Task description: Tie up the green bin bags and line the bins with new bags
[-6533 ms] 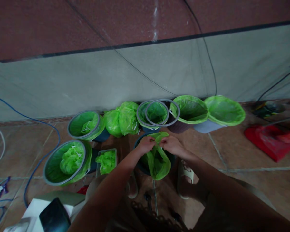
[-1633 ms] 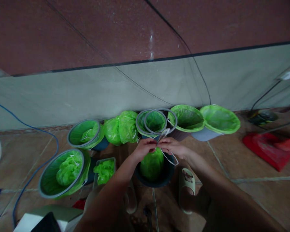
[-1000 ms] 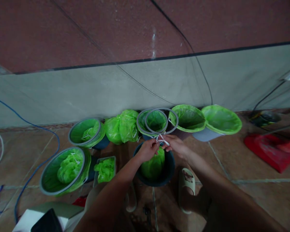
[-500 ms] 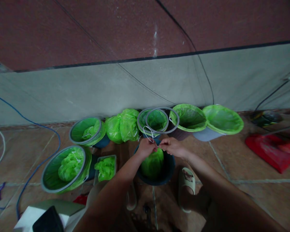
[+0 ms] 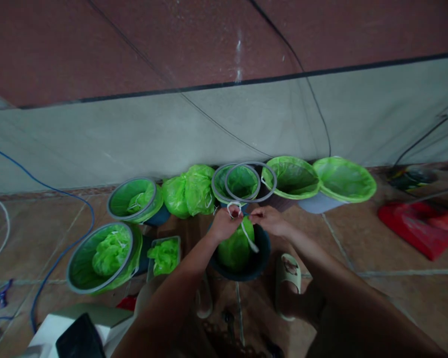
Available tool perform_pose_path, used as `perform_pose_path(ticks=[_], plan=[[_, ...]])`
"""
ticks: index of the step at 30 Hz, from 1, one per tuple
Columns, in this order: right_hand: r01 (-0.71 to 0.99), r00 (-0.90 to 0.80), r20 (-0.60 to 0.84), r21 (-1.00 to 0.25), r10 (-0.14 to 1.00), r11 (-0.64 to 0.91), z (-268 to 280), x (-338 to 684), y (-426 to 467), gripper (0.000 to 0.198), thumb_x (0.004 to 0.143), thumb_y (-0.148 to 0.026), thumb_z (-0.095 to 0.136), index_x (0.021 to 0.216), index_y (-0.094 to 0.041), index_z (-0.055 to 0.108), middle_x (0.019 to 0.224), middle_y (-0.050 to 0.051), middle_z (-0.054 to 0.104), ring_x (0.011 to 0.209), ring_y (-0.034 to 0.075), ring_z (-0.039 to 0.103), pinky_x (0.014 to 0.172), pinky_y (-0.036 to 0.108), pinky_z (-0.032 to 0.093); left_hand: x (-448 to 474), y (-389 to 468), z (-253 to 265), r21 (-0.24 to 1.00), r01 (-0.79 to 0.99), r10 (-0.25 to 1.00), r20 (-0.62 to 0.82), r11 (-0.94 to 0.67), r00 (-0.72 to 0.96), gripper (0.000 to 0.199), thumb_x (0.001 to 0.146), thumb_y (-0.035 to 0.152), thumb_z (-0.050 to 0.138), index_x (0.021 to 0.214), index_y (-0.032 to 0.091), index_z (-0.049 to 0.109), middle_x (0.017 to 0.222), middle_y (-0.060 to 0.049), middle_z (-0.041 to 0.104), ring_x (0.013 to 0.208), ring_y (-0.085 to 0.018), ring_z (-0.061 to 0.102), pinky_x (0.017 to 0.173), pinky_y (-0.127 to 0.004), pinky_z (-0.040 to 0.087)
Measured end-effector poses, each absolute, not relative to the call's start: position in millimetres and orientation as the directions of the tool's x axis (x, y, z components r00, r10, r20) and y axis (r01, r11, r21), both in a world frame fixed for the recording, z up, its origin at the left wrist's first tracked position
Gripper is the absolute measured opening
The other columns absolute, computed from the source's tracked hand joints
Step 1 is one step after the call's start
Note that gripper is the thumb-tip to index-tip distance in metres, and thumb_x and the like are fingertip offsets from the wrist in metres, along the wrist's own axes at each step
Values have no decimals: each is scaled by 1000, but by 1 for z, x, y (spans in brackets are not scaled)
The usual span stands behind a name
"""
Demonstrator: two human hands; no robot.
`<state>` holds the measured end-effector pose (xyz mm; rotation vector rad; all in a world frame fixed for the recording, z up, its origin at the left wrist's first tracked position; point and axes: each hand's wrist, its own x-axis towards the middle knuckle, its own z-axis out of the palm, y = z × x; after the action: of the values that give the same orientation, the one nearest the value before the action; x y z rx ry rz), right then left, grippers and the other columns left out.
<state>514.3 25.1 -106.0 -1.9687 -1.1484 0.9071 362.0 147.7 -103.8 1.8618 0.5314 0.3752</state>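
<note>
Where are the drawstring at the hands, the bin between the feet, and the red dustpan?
Drawstring (image 5: 253, 245): head view, hanging end.
Bin (image 5: 262, 262): head view, inner wall.
Dustpan (image 5: 407, 227): head view, red pan.

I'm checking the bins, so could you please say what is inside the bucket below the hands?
The dark bucket holds a green bag, with a white string hanging over it from the left hand. The bag covers the bucket's bottom; anything inside the bag is hidden.
</note>
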Motion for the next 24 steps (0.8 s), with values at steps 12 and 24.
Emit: perform_pose_path(ticks=[12, 24], plan=[[-42, 239, -393, -918, 888, -395, -75, 494, 27, 40, 68, -51, 71, 84, -14, 69, 61, -4, 54, 49, 5, 38, 45, 20, 26, 365, 131, -103, 984, 110, 658, 11, -142, 753, 7, 78, 18, 59, 84, 18, 62, 71, 1, 64, 63, -12, 63, 64, -23, 51], [287, 373, -250, -884, 893, -368, -88, 507, 28, 23, 76, -36, 64, 75, -14, 72, 61, -1, 60, 53, 9, 47, 52, 22, 36, 362, 142, -104, 989, 138, 584, -142, 53, 799, 18, 73, 32, 72, 73, 14, 67, 68, -3, 69, 61, -13, 62, 63, -25, 50]])
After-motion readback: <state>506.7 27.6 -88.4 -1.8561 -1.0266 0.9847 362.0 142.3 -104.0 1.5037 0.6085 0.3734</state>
